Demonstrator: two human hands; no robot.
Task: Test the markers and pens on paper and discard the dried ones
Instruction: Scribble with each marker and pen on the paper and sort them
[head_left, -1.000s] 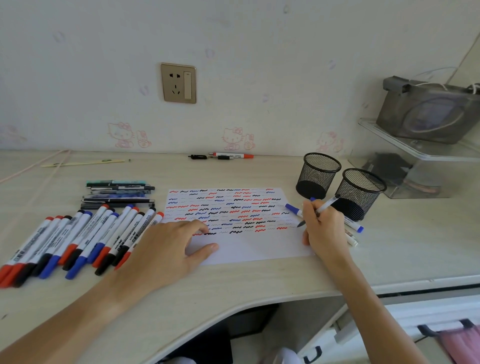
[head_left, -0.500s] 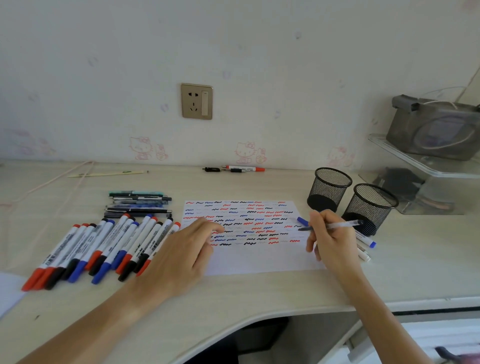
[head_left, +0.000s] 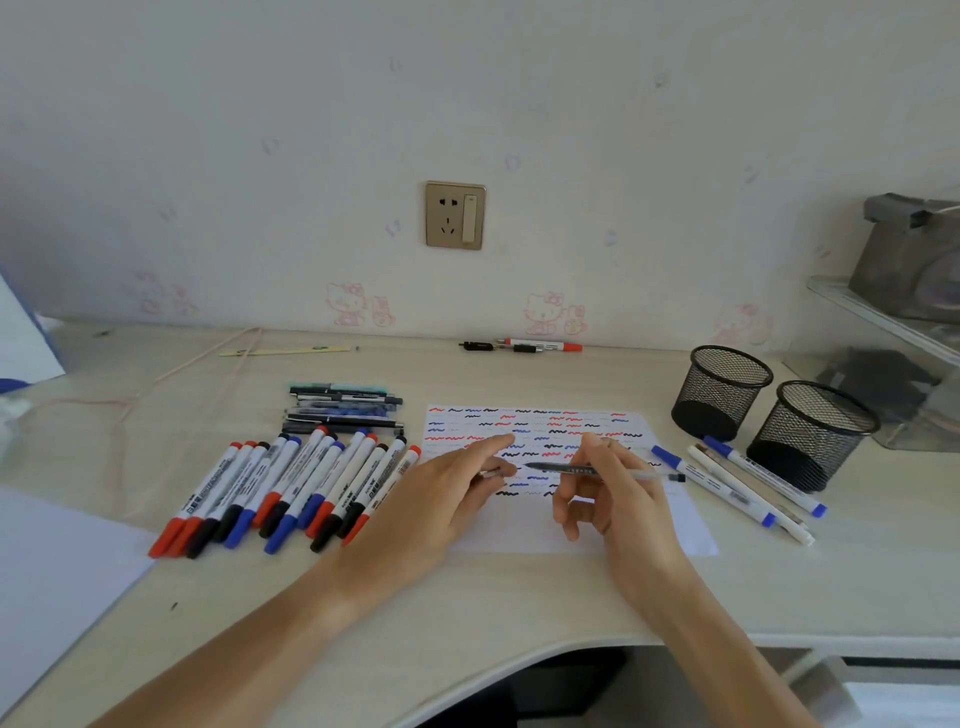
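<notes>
Head view: a light, stiff, slim pen is pinched mid-barrel by right hand fingers; left hand fingers are spread loosely, empty.

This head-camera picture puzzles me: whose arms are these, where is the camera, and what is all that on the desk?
No machine here: a person wears a camera on the head, looking down at their own hands. The right hand holds a thin pen level over the paper, which is covered in red, blue and black test squiggles. The left hand hovers at the pen's tip, index finger stretched out; whether it pinches a cap I cannot tell. Left of the sheet lie a row of markers and a stack of pens. To the right lie a few more pens and two empty-looking mesh cups.
</notes>
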